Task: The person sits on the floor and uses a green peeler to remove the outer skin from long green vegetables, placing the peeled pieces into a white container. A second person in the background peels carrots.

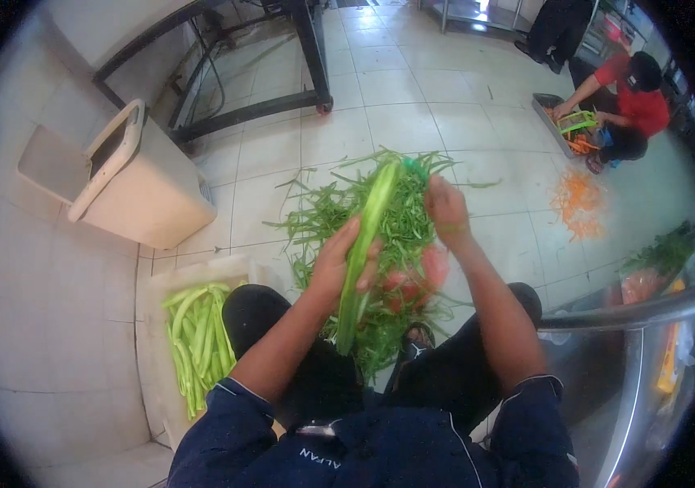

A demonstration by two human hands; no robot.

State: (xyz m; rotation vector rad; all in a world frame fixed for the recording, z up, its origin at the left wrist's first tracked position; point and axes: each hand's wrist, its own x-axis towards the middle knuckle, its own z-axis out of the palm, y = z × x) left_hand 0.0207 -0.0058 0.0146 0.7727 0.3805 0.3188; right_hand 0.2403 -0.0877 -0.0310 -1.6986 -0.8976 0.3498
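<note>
My left hand [342, 259] is closed around a long green gourd [369, 226], its upper part pale and peeled, its lower end darker. To the right of the gourd's upper end, my right hand [447, 210] grips a green-handled tool [414, 168], probably a peeler; its blade cannot be made out. Beneath both hands a heap of green peelings [329, 210] lies on the tiled floor, with a reddish plastic bag [411, 283] partly among it. By my left knee a whitish plastic crate [161, 366] holds many peeled, pale green gourds [198, 341].
A cream bin [158, 189] with its lid hanging open stands left. Behind it is a black metal frame [250, 113]. At upper right a co-worker in red [637, 100] squats by a tray [545, 107], near orange shavings [579, 201]. A metal rack [628, 320] stands at my right.
</note>
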